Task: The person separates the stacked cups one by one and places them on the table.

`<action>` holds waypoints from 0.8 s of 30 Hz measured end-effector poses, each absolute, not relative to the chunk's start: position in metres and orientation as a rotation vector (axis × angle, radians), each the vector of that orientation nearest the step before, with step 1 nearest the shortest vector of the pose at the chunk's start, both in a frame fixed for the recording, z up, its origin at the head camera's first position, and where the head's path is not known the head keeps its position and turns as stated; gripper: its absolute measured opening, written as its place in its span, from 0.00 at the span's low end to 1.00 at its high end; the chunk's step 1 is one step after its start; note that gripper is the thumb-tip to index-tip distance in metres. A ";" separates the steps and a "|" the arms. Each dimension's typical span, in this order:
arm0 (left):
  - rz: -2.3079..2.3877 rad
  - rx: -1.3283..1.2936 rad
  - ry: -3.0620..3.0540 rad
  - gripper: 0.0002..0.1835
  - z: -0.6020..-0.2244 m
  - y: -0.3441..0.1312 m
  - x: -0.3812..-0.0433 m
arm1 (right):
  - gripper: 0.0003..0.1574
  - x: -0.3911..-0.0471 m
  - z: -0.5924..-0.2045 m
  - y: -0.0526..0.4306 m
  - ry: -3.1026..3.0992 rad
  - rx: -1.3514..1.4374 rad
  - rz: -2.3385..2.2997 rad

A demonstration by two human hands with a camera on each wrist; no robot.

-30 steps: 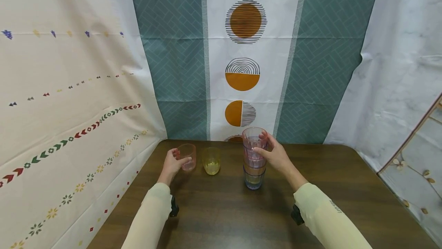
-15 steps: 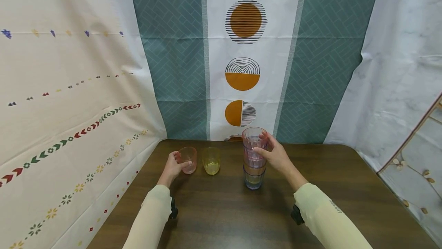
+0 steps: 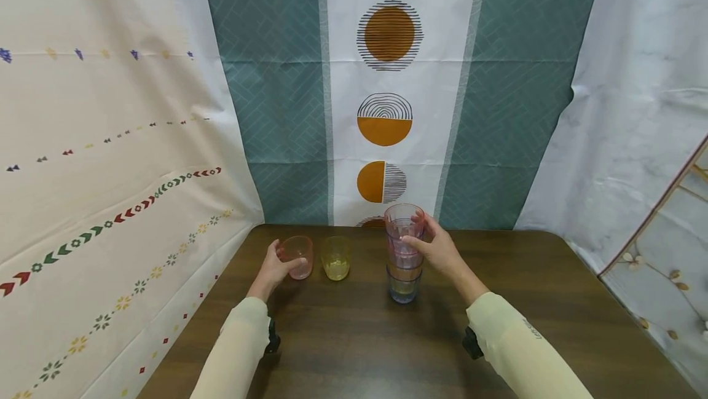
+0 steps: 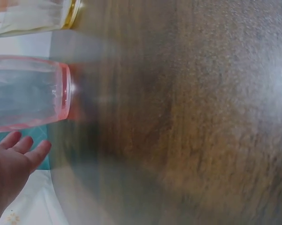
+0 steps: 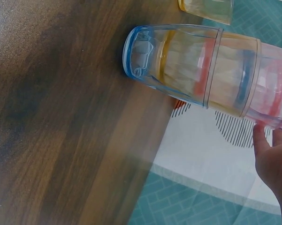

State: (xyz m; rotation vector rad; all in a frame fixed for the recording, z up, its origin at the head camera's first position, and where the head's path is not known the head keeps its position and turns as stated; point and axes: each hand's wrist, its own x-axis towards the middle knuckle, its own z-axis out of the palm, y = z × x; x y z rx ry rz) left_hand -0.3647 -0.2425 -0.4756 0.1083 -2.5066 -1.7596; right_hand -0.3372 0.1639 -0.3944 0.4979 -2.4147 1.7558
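Note:
A clear pink tumbler (image 3: 300, 257) stands upright at the left of the table, its base on the wood in the left wrist view. My left hand (image 3: 272, 268) is spread around its left side, thumb across the front; in the left wrist view the fingers (image 4: 36, 153) lie just off its wall. A yellow tumbler (image 3: 336, 259) stands just to its right. Farther right is a tall stack of nested clear tumblers (image 3: 404, 257), blue (image 5: 140, 52) at the bottom, amber and pink above. My right hand (image 3: 439, 251) grips the stack's upper part from the right.
The brown wooden table (image 3: 343, 337) reaches back to a teal and white patterned cloth (image 3: 276, 110). Cream cloth (image 3: 138, 141) hangs at the left, and a marble-print cloth (image 3: 614, 141) hangs at the right.
The pink tumbler has come down slightly onto the table, and the left fingers have loosened from it. My right hand keeps its grip on the stack. The head view has turned slightly right.

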 end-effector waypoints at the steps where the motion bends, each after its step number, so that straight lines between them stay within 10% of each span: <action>1: -1.760 0.110 -2.513 0.59 -0.474 -0.244 -0.364 | 0.52 -0.336 -0.394 0.163 -2.408 0.503 1.773; 24: -1.632 -0.147 -2.504 0.55 -0.375 -0.207 -0.368 | 0.49 -0.327 -0.385 0.159 -2.414 0.482 1.815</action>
